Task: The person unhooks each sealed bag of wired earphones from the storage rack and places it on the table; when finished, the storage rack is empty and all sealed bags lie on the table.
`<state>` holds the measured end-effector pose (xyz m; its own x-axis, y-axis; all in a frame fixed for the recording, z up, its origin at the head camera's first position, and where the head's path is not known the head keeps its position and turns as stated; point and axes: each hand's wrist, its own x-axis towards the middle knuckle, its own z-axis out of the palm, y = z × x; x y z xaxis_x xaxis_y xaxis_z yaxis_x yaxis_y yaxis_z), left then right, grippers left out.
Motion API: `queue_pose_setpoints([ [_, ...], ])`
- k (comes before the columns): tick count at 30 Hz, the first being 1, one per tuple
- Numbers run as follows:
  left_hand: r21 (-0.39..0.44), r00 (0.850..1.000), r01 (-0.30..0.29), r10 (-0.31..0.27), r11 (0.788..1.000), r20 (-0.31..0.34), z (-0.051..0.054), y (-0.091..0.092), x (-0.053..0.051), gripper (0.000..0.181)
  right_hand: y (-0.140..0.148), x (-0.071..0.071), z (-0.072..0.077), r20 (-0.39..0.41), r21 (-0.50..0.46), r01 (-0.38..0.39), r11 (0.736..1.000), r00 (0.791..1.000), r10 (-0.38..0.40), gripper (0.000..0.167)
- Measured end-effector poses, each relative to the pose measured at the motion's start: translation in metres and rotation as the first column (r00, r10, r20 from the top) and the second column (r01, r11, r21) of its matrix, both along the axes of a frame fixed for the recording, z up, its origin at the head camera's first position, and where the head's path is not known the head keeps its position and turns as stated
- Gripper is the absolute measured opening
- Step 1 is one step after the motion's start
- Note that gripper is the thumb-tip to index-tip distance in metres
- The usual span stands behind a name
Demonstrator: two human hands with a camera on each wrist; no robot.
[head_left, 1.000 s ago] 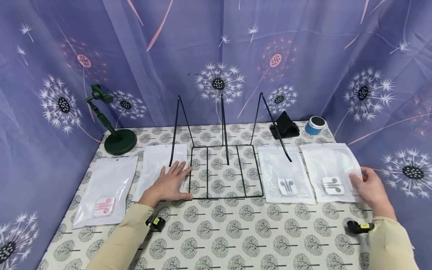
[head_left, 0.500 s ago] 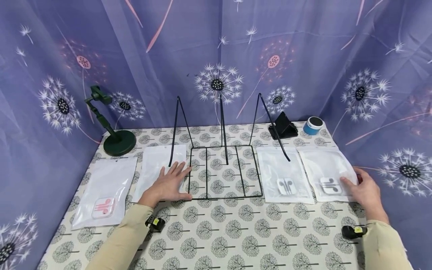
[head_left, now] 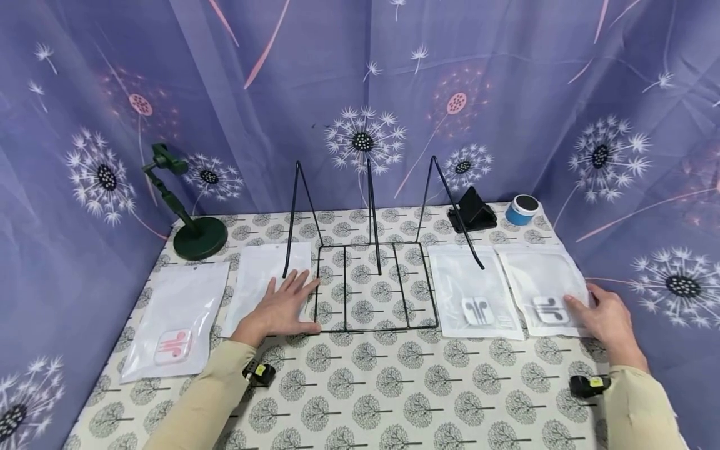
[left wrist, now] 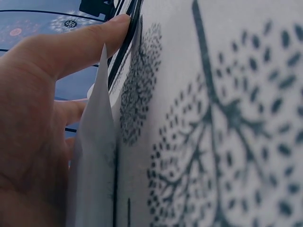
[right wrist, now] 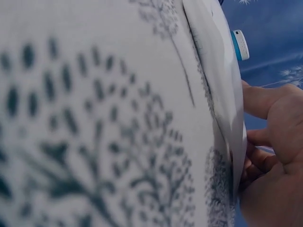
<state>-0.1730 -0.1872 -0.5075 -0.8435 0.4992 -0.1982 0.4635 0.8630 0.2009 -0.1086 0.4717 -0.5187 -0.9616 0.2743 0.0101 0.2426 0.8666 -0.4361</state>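
My left hand point(head_left: 279, 306), fingers spread, lies over a white zip bag point(head_left: 255, 265) beside a black wire rack point(head_left: 375, 328). Its thumb reaches the rack's near left corner, as the left wrist view also shows. At the far right, my right hand point(head_left: 610, 319) pinches the right edge of another zip bag point(head_left: 520, 269), thumb on top and the other fingers curled at the edge. White earphones in a case point(head_left: 550, 310) show through that bag. Beside it lies a similar bag point(head_left: 450, 269) with earphones point(head_left: 478, 310). Whatever is under my left palm is hidden.
A bag with pink earphones point(head_left: 173, 347) lies at far left. Behind stand a green stand point(head_left: 199, 237), a black phone stand point(head_left: 475, 211) and a blue-and-white round box point(head_left: 522, 210). The rack's three uprights rise mid-table. A purple curtain point(head_left: 281, 112) encloses the table.
My right hand has shifted left, its thumb sliding further onto the rightmost bag, whose right edge has come lower and inward. The left hand has stayed in place.
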Motion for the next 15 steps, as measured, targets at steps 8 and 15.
queue_pose_setpoints([
  [8, 0.004, 0.999, 0.026, -0.026, 1.0, -0.025, 0.003, -0.004, -0.001, 0.106, -0.005, -0.006, 0.009, 0.099, 0.012, -0.04, 0.999, 0.994, 0.039, 0.078],
  [15, 0.055, 0.999, 0.015, -0.013, 0.998, -0.044, 0.005, -0.01, 0.002, 0.103, -0.015, -0.017, 0.03, 0.184, 0.078, -0.074, 0.994, 0.981, 0.058, 0.085],
])
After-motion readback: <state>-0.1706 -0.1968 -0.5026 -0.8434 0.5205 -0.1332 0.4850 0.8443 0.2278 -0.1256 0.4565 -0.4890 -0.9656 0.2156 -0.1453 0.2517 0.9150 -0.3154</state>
